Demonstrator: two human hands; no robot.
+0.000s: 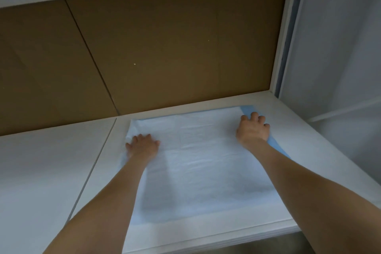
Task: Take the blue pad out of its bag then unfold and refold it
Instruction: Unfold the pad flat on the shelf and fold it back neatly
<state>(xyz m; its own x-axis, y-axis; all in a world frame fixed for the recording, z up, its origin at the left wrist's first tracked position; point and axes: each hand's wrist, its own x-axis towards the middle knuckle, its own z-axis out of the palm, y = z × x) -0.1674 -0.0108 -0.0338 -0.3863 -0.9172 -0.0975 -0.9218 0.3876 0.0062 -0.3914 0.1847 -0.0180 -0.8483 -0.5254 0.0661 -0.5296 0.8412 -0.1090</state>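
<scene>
Our left hand lies flat with its fingers spread wide, pressing the far-left corner of the blue pad. The pad is spread open, pale side up, on the white table in front of the brown board. Our right hand curls its fingers round the pad's blue far-right edge.

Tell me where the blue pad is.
Head view: the blue pad lies spread centre-right on the white table, under the left hand and right hand.
</scene>
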